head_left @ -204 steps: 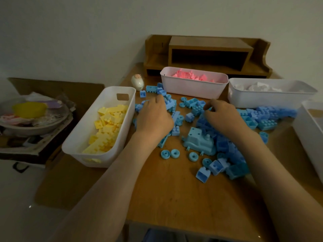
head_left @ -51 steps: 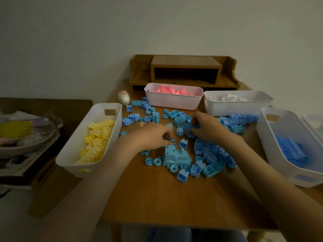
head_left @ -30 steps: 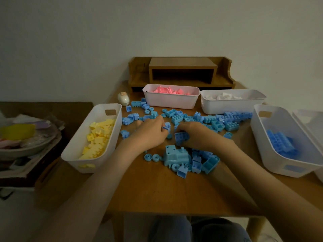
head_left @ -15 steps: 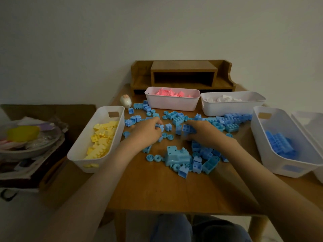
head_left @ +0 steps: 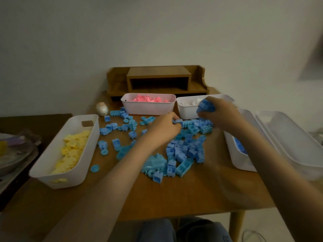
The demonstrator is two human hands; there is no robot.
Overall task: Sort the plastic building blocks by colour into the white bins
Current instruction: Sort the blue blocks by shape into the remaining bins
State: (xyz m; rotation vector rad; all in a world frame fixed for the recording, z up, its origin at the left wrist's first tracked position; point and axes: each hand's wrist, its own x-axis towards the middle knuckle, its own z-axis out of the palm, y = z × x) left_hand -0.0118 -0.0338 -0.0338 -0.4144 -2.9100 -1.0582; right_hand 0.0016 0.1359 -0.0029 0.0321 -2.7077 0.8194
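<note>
Several blue blocks (head_left: 183, 151) lie scattered over the middle of the wooden table (head_left: 174, 194). My right hand (head_left: 220, 114) is raised above the table's back right and grips a handful of blue blocks (head_left: 204, 106). My left hand (head_left: 164, 128) is down among the loose blocks with its fingers curled round a blue block (head_left: 178, 121). A white bin (head_left: 243, 161) at the right holds blue blocks. At the left stands a bin of yellow blocks (head_left: 83, 145). At the back are a bin of pink blocks (head_left: 148, 109) and a bin of white blocks (head_left: 187, 109).
A wooden shelf unit (head_left: 157, 79) stands against the wall behind the bins. A small round white object (head_left: 102, 109) sits at the table's back left. Another white bin (head_left: 293, 147) lies at the far right. Clutter is piled on a low surface (head_left: 15, 154) to the left.
My right hand has lifted off the table with a handful of blue blocks and moved right. My left hand has reached further to the right among the blocks.
</note>
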